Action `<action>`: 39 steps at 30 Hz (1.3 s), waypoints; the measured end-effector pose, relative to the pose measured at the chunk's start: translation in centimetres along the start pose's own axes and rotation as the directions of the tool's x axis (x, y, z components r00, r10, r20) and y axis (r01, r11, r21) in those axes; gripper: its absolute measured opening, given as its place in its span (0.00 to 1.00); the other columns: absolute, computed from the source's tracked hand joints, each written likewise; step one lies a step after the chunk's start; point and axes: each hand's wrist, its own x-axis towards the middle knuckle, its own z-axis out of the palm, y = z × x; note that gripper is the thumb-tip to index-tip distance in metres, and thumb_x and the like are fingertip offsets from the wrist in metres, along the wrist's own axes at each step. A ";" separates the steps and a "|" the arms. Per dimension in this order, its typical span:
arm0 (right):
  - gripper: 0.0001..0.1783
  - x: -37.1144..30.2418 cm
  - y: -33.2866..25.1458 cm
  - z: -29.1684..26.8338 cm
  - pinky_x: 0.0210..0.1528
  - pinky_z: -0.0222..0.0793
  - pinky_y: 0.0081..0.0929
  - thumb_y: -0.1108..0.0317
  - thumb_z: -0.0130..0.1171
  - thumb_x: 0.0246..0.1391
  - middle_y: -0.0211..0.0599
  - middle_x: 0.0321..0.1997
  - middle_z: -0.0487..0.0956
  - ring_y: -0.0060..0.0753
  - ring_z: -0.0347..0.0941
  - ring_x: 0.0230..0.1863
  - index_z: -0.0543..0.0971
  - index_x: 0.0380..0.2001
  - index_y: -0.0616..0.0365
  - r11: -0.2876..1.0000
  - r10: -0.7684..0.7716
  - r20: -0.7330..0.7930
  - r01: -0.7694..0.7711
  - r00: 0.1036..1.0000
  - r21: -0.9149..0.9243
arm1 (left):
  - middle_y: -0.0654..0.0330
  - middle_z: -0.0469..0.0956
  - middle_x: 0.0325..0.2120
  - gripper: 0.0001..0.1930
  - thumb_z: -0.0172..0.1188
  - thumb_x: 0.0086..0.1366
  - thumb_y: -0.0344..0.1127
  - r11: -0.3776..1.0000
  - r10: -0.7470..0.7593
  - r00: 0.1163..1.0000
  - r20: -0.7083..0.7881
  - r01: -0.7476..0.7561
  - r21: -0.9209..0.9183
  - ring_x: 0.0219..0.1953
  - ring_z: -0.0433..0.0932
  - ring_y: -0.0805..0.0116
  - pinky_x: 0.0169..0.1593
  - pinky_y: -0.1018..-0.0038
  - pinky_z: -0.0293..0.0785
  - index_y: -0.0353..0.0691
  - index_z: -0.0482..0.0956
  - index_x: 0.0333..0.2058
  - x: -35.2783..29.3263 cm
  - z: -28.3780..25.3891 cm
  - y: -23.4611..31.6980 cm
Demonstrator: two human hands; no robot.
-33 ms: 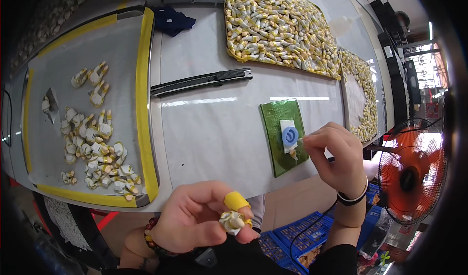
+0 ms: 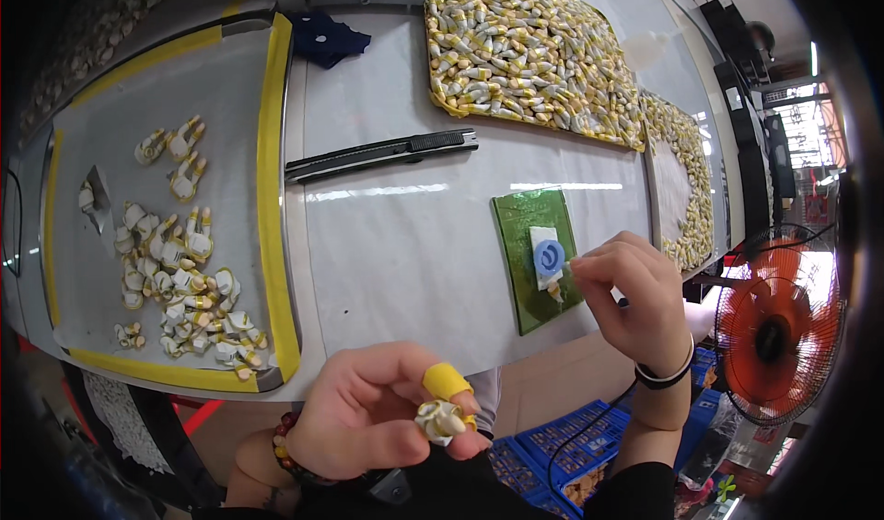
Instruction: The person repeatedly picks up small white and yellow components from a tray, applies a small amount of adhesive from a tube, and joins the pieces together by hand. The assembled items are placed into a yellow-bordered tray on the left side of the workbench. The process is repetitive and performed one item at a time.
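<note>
My left hand (image 2: 368, 414) is closed near the table's front edge, thumb and fingers pinching a small white-and-yellow moulded piece (image 2: 439, 423). Yellow tape (image 2: 447, 381) wraps one of its fingers. Over to the right, my right hand (image 2: 635, 290) has thumb and forefinger pressed together. Whatever its fingertips may hold is too small to make out. They are beside a small blue round cup (image 2: 549, 258), which sits on a white pad on a green glass-like plate (image 2: 529, 313). A small yellowish-tipped piece (image 2: 555, 292) lies just below the cup.
At left, a yellow-taped tray (image 2: 276, 198) holds several clustered white-and-yellow pieces (image 2: 184, 290). A black utility knife (image 2: 382, 155) lies mid-table. Behind stands a tray heaped with small cone-shaped pieces (image 2: 525, 55), with another (image 2: 686, 133) beside it. An orange fan (image 2: 772, 331) and blue crates (image 2: 562, 446) are at right.
</note>
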 end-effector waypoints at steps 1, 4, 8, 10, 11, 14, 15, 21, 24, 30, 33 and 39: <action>0.12 0.0 -0.1 0.1 0.25 0.66 0.28 0.83 0.60 0.37 0.37 0.23 0.72 0.36 0.69 0.24 0.76 0.29 0.62 0.999 -0.030 0.009 0.030 1.000 -0.033 | 0.50 0.77 0.22 0.22 0.66 0.54 0.45 1.000 0.016 1.000 0.000 -0.016 0.012 0.28 0.78 0.59 0.39 0.57 0.78 0.31 0.71 0.35 0.0 0.1 0.0; 0.12 0.1 -0.1 0.4 0.26 0.66 0.29 0.83 0.60 0.35 0.36 0.25 0.73 0.36 0.70 0.26 0.76 0.29 0.62 0.994 -0.080 0.022 0.082 0.997 -0.073 | 0.52 0.77 0.22 0.22 0.67 0.53 0.45 0.998 0.032 0.999 -0.034 -0.030 0.057 0.28 0.79 0.60 0.39 0.58 0.78 0.32 0.72 0.35 -0.3 0.3 0.0; 0.12 0.0 -0.1 0.5 0.27 0.67 0.29 0.83 0.59 0.36 0.36 0.25 0.73 0.36 0.70 0.27 0.75 0.29 0.62 0.994 -0.082 0.030 0.084 0.996 -0.076 | 0.53 0.78 0.23 0.20 0.68 0.52 0.44 0.991 0.111 0.993 -0.037 -0.108 0.076 0.28 0.78 0.62 0.39 0.60 0.79 0.33 0.74 0.34 0.2 0.6 -0.3; 0.12 0.2 -0.1 0.6 0.27 0.67 0.29 0.83 0.59 0.36 0.36 0.25 0.73 0.36 0.70 0.27 0.75 0.29 0.62 0.993 -0.088 0.036 0.091 0.995 -0.077 | 0.54 0.78 0.23 0.20 0.69 0.51 0.43 0.977 0.169 0.984 -0.054 -0.160 0.140 0.29 0.78 0.63 0.39 0.60 0.79 0.34 0.75 0.34 0.0 0.7 -0.3; 0.12 0.2 -0.1 0.6 0.27 0.67 0.29 0.83 0.59 0.36 0.36 0.25 0.73 0.36 0.70 0.27 0.75 0.29 0.62 0.993 -0.087 0.039 0.090 0.995 -0.080 | 0.54 0.78 0.24 0.19 0.69 0.51 0.43 0.965 0.198 0.980 -0.028 -0.190 0.181 0.29 0.78 0.63 0.39 0.60 0.79 0.34 0.76 0.34 0.1 0.5 -0.3; 0.12 0.1 -0.2 0.5 0.27 0.67 0.29 0.83 0.59 0.35 0.35 0.25 0.73 0.36 0.70 0.27 0.75 0.29 0.62 0.992 -0.077 0.049 0.081 0.996 -0.096 | 0.54 0.78 0.25 0.19 0.71 0.49 0.40 0.904 0.265 0.962 0.073 -0.274 0.327 0.29 0.78 0.63 0.39 0.60 0.80 0.34 0.76 0.35 0.2 -0.3 -0.4; 0.12 0.1 -0.3 0.5 0.27 0.67 0.29 0.83 0.60 0.35 0.35 0.25 0.73 0.36 0.70 0.27 0.75 0.29 0.62 0.990 -0.081 0.041 0.085 0.996 -0.112 | 0.54 0.78 0.26 0.19 0.71 0.49 0.39 0.870 0.273 0.955 0.119 -0.298 0.392 0.29 0.78 0.63 0.40 0.61 0.80 0.35 0.76 0.36 0.2 -0.6 -0.2; 0.12 -0.4 -3.9 -0.1 0.20 0.67 0.27 0.82 0.64 0.34 0.40 0.27 0.78 0.34 0.73 0.20 0.78 0.27 0.59 0.972 -0.006 -0.261 0.067 0.965 0.226 | 0.55 0.79 0.31 0.18 0.70 0.49 0.30 0.706 0.408 0.861 0.305 -0.509 0.493 0.33 0.79 0.63 0.42 0.66 0.77 0.32 0.77 0.39 0.1 -0.9 -0.6; 0.09 -0.8 -5.3 -0.3 0.21 0.66 0.24 0.79 0.65 0.37 0.36 0.25 0.77 0.30 0.72 0.21 0.78 0.26 0.57 0.890 -0.100 -0.176 0.167 0.979 0.425 | 0.55 0.80 0.35 0.18 0.69 0.49 0.27 0.610 0.399 0.789 0.467 -0.609 0.508 0.35 0.78 0.60 0.45 0.66 0.76 0.33 0.77 0.40 0.9 -1.4 -0.7; 0.08 -1.1 -6.9 0.2 0.27 0.74 0.24 0.76 0.63 0.43 0.40 0.28 0.80 0.32 0.76 0.27 0.75 0.29 0.59 0.824 -0.179 -0.144 0.228 0.973 0.519 | 0.56 0.79 0.36 0.18 0.70 0.48 0.28 0.506 0.361 0.758 0.543 -0.648 0.569 0.38 0.77 0.60 0.48 0.63 0.76 0.35 0.77 0.40 0.9 -1.6 -0.2; 0.09 -0.7 -6.6 -0.2 0.26 0.73 0.22 0.78 0.63 0.42 0.41 0.30 0.80 0.32 0.75 0.28 0.76 0.30 0.61 0.828 -0.309 -0.148 0.343 0.939 0.443 | 0.56 0.79 0.36 0.19 0.70 0.48 0.28 0.536 0.377 0.761 0.527 -0.644 0.546 0.38 0.77 0.60 0.48 0.63 0.77 0.35 0.76 0.40 0.8 -1.5 -0.4; 0.08 -0.8 -6.5 0.3 0.26 0.72 0.21 0.79 0.63 0.41 0.40 0.29 0.78 0.30 0.74 0.26 0.76 0.28 0.63 0.823 -0.399 -0.189 0.441 0.897 0.358 | 0.56 0.79 0.36 0.19 0.70 0.48 0.27 0.533 0.418 0.750 0.512 -0.659 0.531 0.36 0.77 0.61 0.48 0.63 0.77 0.35 0.76 0.40 0.9 -1.4 -1.0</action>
